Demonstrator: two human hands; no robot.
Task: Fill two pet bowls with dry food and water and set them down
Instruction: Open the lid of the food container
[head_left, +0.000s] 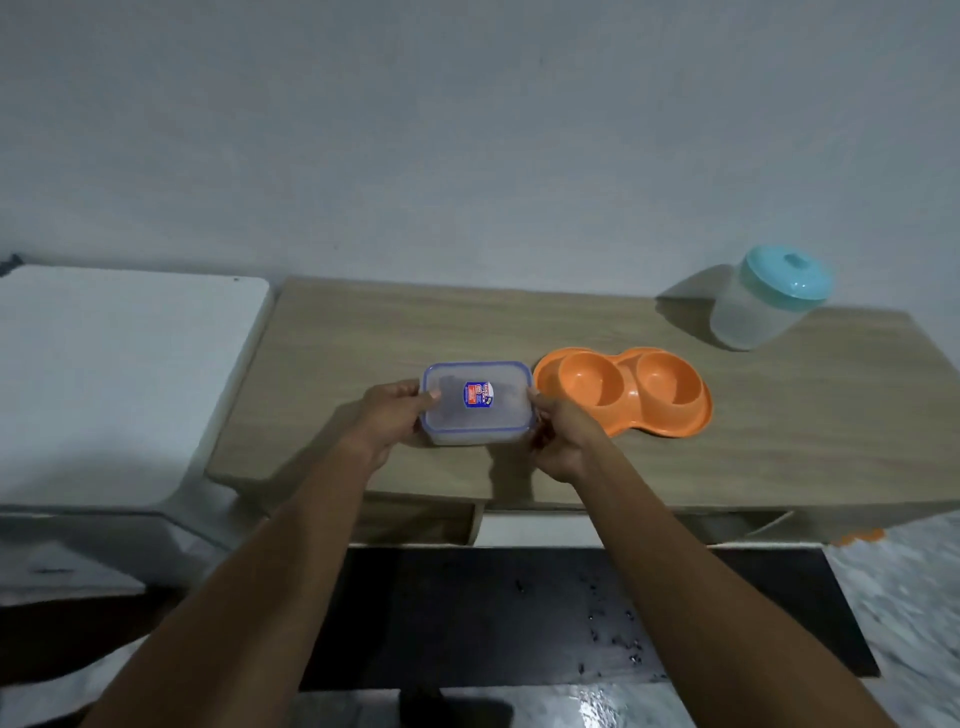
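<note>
Dark mat (519, 613) on the floor, nearest, scattered with small dark specks. Wooden table (571, 457) beyond it. Left hand (387, 418) and right hand (563, 434): fingers closed on opposite short sides of a lidded clear box (478, 402), blue-rimmed, label on top, at the table's front. Orange double bowl (623, 389) just right of the box, both wells empty. Clear jar (769, 299) with teal lid at the far right, by the wall. White surface (104, 364) left of the table.

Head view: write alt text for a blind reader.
Both hands, left and right, hold a lidded clear box at its ends over a wooden table. An empty orange double bowl sits to its right, a teal-lidded jar behind.
</note>
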